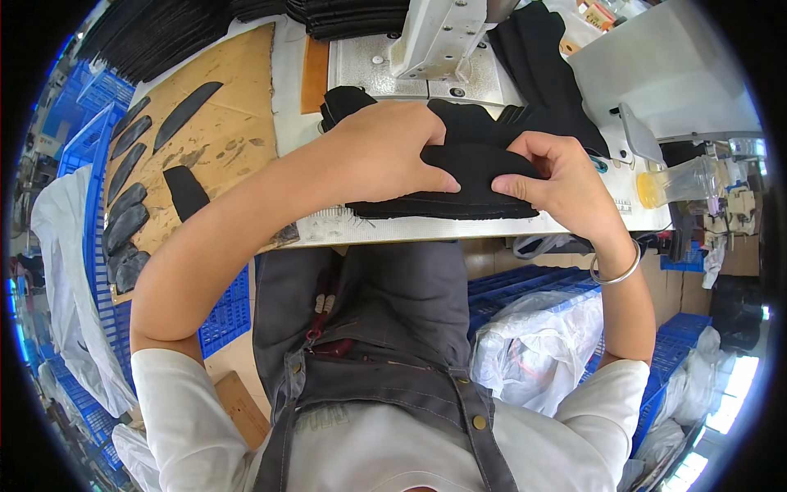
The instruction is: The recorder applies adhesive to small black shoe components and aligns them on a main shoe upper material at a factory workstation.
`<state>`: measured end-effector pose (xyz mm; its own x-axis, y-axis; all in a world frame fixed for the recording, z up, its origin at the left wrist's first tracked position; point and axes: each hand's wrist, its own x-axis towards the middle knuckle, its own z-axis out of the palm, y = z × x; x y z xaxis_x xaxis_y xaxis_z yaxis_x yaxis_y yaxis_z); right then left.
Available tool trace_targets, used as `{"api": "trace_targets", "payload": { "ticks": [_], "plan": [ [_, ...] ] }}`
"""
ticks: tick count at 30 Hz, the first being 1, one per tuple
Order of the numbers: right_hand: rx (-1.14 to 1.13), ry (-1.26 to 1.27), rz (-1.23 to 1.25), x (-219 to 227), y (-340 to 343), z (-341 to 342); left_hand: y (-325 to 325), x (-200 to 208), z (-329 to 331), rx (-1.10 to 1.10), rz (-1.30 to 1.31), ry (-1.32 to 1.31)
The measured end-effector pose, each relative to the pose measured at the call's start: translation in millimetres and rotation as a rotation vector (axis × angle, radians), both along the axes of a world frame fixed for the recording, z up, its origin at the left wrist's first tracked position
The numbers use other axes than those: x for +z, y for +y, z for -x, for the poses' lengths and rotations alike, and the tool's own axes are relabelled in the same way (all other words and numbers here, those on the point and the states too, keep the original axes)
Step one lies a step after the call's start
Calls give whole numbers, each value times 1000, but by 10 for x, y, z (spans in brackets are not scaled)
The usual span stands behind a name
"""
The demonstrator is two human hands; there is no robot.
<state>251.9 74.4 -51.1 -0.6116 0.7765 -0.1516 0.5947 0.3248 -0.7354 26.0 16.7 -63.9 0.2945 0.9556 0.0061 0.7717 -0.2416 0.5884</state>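
At the centre of the frame, a worker's left hand [385,148] and right hand [557,176] close on a curved black fabric panel [475,160] atop a stack of flat black fabric pieces [443,205] — thumbs and fingertips of both hands pinch the top piece from either side, neither hand loose. The stack sits at the near edge of a white sewing-machine table [385,230], just in front of the grey metal sewing-machine head [443,37] at the upper centre.

The risk, by the look of it, lies at that near edge: the pile hangs close to the table's lip, and a hard tug on the top panel could drag the lower layers off into the worker's grey-aproned lap. A lift with uneven grip might also take two pieces instead of one, since the layers lie flush and are the same black.

Room is tight ahead, where the machine head and more dark cloth [541,74] crowd the upper centre. To the upper left a brown cardboard sheet [221,123] carries a row of narrow black leaf-shaped cut-outs [131,197], leaving bare board beside them. At the right of the frame a clear plastic bottle with a yellow cap [680,184] lies on its side near the table edge — well apart from the right hand, though a wide sweep of the elbow could reach it. Blue plastic crates [525,283] and white plastic bags [541,336] fill the lower frame below the table.
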Motion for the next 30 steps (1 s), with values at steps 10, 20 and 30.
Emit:
{"api": "trace_targets", "payload": {
  "ticks": [10,20,30],
  "plan": [
    [117,-195,-363,79,-85,204,-57,-53,-7,5,-144,37],
    [128,-285,-312,115,-15,251,-35,188,216,-38,202,55],
    [141,-276,-347,109,-15,261,-64,129,267,-77,149,35]
  ]
}}
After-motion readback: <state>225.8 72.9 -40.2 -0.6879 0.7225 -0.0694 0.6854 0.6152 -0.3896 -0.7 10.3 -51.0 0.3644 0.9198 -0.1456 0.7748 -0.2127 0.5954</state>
